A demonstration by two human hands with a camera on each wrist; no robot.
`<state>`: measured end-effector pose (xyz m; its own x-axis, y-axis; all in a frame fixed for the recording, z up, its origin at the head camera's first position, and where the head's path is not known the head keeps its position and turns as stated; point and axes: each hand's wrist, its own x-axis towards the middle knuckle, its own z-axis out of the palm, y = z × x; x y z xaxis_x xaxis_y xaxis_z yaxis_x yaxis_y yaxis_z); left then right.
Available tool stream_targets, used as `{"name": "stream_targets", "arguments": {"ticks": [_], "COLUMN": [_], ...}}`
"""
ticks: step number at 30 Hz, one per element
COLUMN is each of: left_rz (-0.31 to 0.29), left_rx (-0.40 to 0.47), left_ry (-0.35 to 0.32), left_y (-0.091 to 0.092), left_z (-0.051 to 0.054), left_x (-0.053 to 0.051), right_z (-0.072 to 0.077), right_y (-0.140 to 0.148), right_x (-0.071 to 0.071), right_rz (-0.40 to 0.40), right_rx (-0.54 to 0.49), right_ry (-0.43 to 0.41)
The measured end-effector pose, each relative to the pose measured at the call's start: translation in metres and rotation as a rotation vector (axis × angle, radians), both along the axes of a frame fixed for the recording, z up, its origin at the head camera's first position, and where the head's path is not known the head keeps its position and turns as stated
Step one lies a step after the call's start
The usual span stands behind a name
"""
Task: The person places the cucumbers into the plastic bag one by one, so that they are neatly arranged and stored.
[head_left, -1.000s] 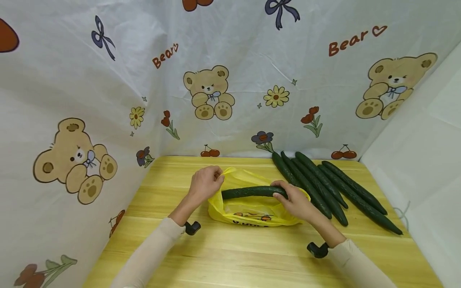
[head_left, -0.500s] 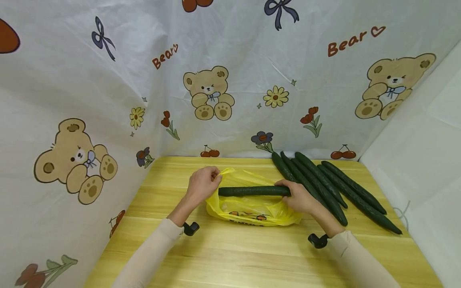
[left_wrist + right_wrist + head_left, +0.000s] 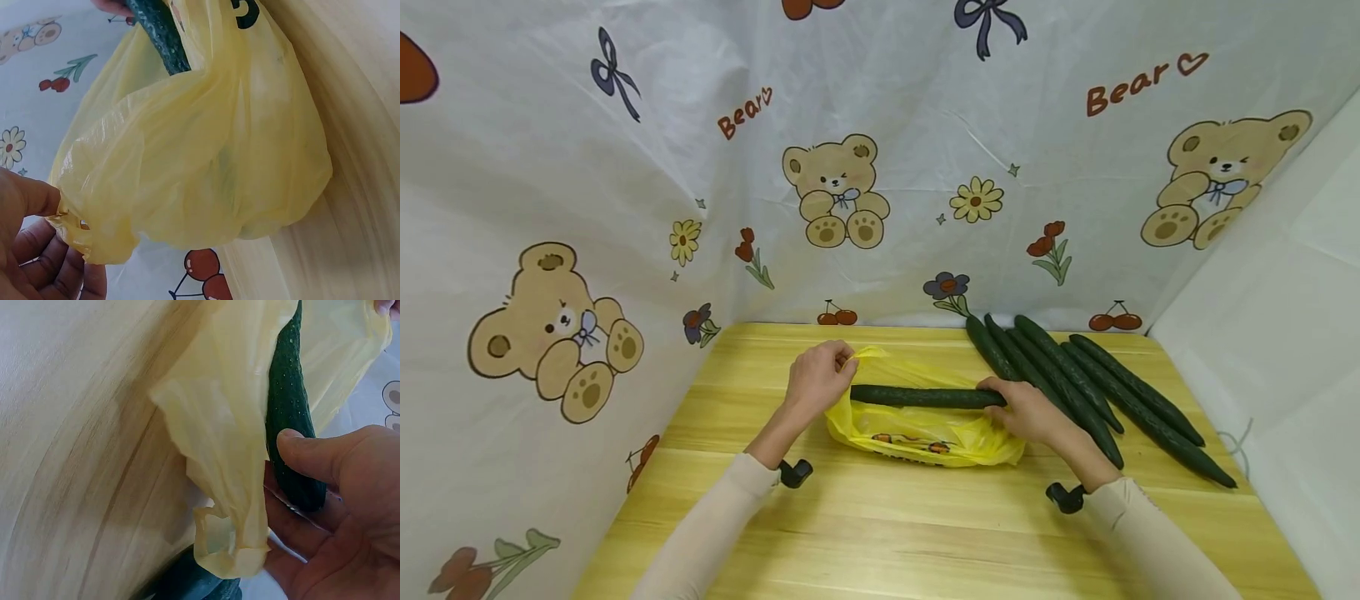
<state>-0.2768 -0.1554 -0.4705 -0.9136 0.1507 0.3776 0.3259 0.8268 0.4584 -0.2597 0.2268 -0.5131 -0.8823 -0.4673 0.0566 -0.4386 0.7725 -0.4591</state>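
L hand [image 3: 820, 379] pinches the L edge of the yellow bag [image 3: 977, 442] btwn thumb & fingers, mouth spread. 1 cuke [image 3: 917, 397] spans the mouth, L tip inside the L rim. R hand [image 3: 1028, 411] grips its R end, thumb on 1 side, fingers on the other; bag's R handle [image 3: 228, 550] hangs by those fingers. Far R: other cukes [image 3: 1067, 375] on the table [image 3: 887, 533]. To do it well: L edge high, L tip in 1st, lower R end w/o snagging thin plastic.
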Motion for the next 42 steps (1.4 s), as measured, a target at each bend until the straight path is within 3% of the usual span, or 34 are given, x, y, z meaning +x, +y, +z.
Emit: {"name": "stream_targets", "arguments": {"ticks": [4,7,11,17,30,42], "left_rz": [0.006,0.003,0.004,0.006,0.004,0.005], "left_rx": [0.006,0.009,0.009,-0.008,-0.016,-0.016], "left_ry": [-0.003,-0.002,-0.011,-0.032,-0.049,-0.058], "left_y": [-0.003,-0.004,-0.004,-0.001,-0.002,-0.004], "left_z": [0.001,0.000,-0.004,-0.007,-0.010,-0.014], "left_x": [-0.001,-0.002,-0.001,0.000,-0.003,-0.003], "right_z": [-0.002,-0.003,-0.005,-0.004,0.010,0.003], "right_y": [0.001,0.001,0.001,0.007,0.050,0.116], "right_x": [0.002,0.004,0.007,0.009,0.024,0.048], "right_rz": [-0.009,-0.022,-0.051,-0.093,-0.188,-0.316], "right_rx": [0.030,0.082,0.153,0.159,0.002,-0.033], "right_ry": [0.001,0.048,0.171,0.302,0.306,0.221]}}
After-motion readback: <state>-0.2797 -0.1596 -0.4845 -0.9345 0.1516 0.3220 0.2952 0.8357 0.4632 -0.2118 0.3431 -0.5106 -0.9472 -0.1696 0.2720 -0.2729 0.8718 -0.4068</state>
